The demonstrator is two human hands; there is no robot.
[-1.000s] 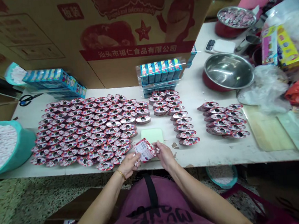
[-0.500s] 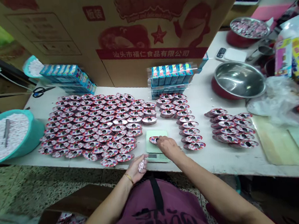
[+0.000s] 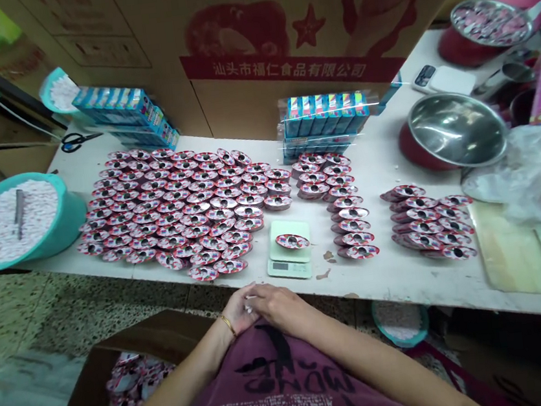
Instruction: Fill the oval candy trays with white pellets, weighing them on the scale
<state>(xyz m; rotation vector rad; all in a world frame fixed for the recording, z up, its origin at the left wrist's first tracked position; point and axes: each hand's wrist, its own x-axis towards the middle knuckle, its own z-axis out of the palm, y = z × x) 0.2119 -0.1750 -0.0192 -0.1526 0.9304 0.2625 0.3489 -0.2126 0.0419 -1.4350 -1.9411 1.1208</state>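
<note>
Behind a long white worktop (image 3: 377, 158) stands a large brown cardboard carton (image 3: 240, 112) printed in red. At the far left, a round turquoise plastic tub (image 3: 74, 215) holds a heap of small white pieces, with a narrow grey scoop (image 3: 20, 215) lying on top. Black-handled scissors (image 3: 73, 142) lie farther back, near a clear-wrapped stack of blue boxes (image 3: 113, 107). Next comes a dense block of shiny red-and-white pouches (image 3: 167, 201) standing upright, their tops spread into ovals.

By the front edge, the left hand (image 3: 237, 308) is cupped, with a few tiny white pieces (image 3: 249, 306) showing at its palm. Fingers of the right hand (image 3: 275, 303) reach over it and touch it; their tips are hidden, so whether they pinch anything cannot be told.

Just beyond the hands sits a flat pale-green digital scale (image 3: 290, 276), bearing one red-and-white oval-topped pouch (image 3: 293, 241). Half a second ago the right hand was at that pouch; now it stands there alone, and the hands have come together below the scale. That leaves its full weight on the plate, though the reading is too small to make out.

Right of the scale run two further groups of similar pouches (image 3: 351, 226), then a steel bowl (image 3: 457, 129) with a dark-red outside.
</note>
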